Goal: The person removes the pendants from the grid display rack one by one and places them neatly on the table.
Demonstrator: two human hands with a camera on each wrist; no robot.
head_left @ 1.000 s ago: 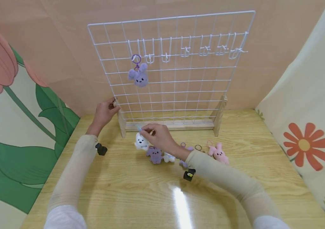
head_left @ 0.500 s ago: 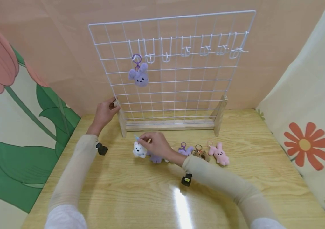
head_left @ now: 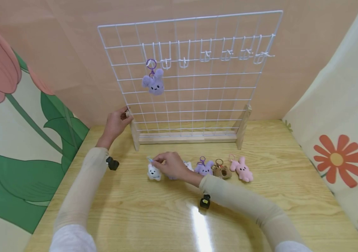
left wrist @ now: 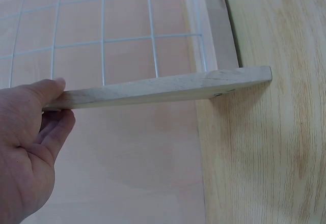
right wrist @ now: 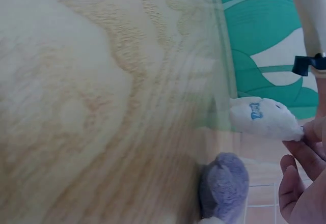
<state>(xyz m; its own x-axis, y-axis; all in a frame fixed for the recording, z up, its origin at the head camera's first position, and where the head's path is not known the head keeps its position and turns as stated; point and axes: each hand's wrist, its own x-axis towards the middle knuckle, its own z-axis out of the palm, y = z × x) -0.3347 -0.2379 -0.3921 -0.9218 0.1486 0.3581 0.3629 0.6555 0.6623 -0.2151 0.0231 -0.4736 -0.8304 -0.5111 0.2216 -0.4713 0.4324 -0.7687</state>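
Note:
My left hand [head_left: 116, 123] grips the top of the left wooden upright [left wrist: 153, 89] of a stand, thumb on one face and fingers on the other. Between thumb and fingers, my right hand [head_left: 171, 166] pinches the light blue ring [head_left: 149, 159] of a white plush dog keychain [head_left: 154, 172]. The dog hangs upright low over the table, and its blue mark shows in the right wrist view. A darker purple plush [right wrist: 226, 188] sits beside it, mostly hidden by the right hand in the head view.
A white wire grid [head_left: 191, 87] stands on the wooden base, with several hooks [head_left: 205, 56] along its upper part. One hook carries a lilac bunny keychain [head_left: 154, 84]. Right of my hand lie another lilac plush [head_left: 205, 168], a brown bear [head_left: 222, 172] and a pink bunny [head_left: 242, 169].
My right hand has come down and toward me, lowering the white dog keychain from near the stand's base to just over the table. The left hand keeps its place on the upright.

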